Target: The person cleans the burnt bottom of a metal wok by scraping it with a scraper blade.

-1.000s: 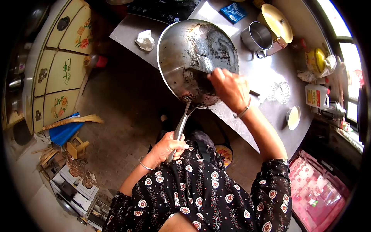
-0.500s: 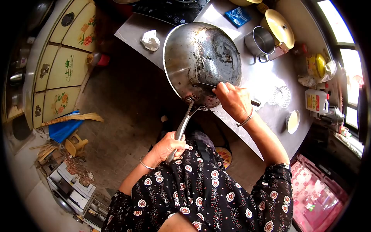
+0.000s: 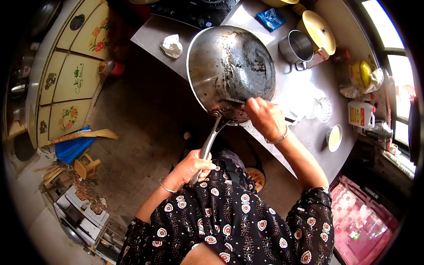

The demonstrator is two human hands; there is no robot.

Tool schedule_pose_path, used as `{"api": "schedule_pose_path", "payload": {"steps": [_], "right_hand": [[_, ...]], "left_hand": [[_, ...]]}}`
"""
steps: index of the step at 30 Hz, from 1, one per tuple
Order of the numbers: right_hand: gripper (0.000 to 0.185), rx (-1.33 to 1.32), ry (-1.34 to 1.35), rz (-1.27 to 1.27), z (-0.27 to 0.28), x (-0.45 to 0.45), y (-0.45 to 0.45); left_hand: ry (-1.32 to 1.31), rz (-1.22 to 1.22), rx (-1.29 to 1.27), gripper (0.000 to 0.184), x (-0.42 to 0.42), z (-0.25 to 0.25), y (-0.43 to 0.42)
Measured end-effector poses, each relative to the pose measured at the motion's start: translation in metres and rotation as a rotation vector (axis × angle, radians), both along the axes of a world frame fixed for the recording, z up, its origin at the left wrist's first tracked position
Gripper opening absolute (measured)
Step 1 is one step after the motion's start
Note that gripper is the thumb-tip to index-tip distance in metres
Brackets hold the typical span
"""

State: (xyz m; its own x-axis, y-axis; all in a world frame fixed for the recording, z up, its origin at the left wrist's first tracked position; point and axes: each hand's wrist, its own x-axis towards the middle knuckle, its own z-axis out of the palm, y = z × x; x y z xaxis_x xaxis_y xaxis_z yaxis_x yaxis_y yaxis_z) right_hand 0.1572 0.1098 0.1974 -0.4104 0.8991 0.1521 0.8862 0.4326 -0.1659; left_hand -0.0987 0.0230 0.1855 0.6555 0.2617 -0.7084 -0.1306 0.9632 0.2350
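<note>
Near the upper centre of the frame, a wok (image 3: 247, 55) sits bottom-out over the corner of the grey counter (image 3: 150, 37), its charred underside facing the viewer, prob. so the marked metal is easy to reach; can't tell if its far rim rests on the countertop. L hand (image 3: 192, 168), lower centre, wraps the long metal handle (image 3: 207, 148), fingers curled shut w/ no gap, likely as a brace vs. pressure on the wok. R hand (image 3: 267, 119), right of centre, pinches a thin flat tool (image 3: 235, 100), fingers bent nearly closed; its tip meets the underside nr the handle mount, other end poking out past the palm. Low angle prob. keeps the edge flat to the metal. White crumpled item (image 3: 172, 46) lies left of the wok, steel pot (image 3: 297, 46) upper right, small bowl (image 3: 334, 138) further right, all clear of both hands.
</note>
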Motion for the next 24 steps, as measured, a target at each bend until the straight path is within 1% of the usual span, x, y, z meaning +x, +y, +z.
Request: {"api": "schedule_pose_path", "payload": {"steps": [1,4,6,8,10,11,14,16,19,23,24], "right_hand": [[0.024,-0.026,-0.004,0.015,-0.001,0.002,-0.005],[0.024,-0.036,0.043,-0.048,0.003,0.001,-0.003],[0.022,0.033,0.065,-0.129,0.009,-0.003,0.012],[0.023,0.032,0.064,-0.21,-0.004,-0.008,0.009],[0.024,0.044,0.086,-0.125,-0.003,-0.014,-0.007],[0.024,0.003,0.098,-0.102,-0.003,-0.012,-0.011],[0.024,0.051,0.3,-0.236,0.0,-0.004,-0.009],[0.024,-0.015,0.481,-0.393,-0.003,0.009,-0.006],[0.022,-0.092,0.608,-0.584,-0.021,0.024,-0.007],[0.021,-0.137,0.644,-0.791,-0.03,0.034,-0.007],[0.021,-0.14,0.601,-0.805,-0.035,0.036,-0.007]], "left_hand": [[-0.002,-0.004,0.006,0.026,0.0,-0.001,0.0],[-0.016,-0.005,-0.002,0.027,0.0,-0.002,0.0],[-0.01,-0.003,-0.009,0.027,0.002,-0.002,-0.001],[0.012,-0.002,0.001,0.028,0.002,-0.001,0.001],[0.009,-0.005,-0.008,0.028,0.0,-0.001,0.004],[0.005,-0.01,-0.018,0.028,-0.001,-0.001,0.003],[-0.001,-0.013,-0.033,0.028,-0.001,0.001,0.005],[-0.011,0.008,-0.048,0.027,-0.001,0.0,0.004],[-0.017,0.004,-0.043,0.025,-0.001,0.004,0.006],[-0.03,0.028,-0.037,0.023,0.0,0.004,0.006],[-0.019,0.024,-0.04,0.023,0.001,0.004,0.006]]}}
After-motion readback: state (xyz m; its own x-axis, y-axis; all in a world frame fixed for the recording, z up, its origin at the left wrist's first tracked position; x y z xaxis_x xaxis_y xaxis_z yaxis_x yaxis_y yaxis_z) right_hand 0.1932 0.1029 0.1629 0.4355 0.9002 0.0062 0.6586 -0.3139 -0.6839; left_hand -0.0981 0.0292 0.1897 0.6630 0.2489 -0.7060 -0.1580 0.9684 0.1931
